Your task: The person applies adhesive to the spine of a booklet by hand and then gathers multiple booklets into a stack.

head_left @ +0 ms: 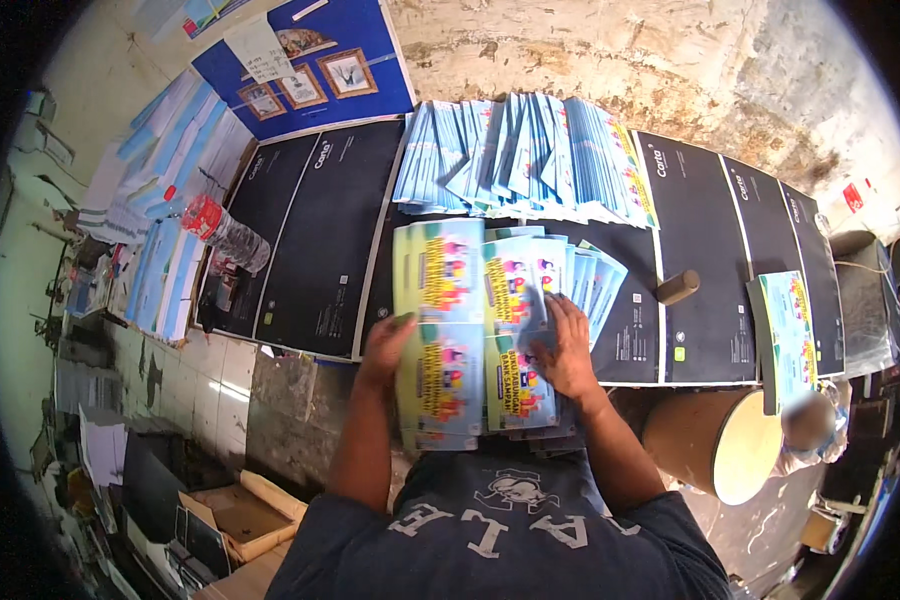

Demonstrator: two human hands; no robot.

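black-covered table (310,250) | row of booklets (530,165) | clear bottle (238,240) | brown cylinder (678,287) | booklet stack (790,325), right

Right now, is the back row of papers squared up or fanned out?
Fanned out: the back row of papers overlaps, many separate edges showing.

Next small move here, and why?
Probably lift the left printed sheet by its outer edge with the left hand: that hand is already at that edge, while the right hand lies spread over the right-hand pile.
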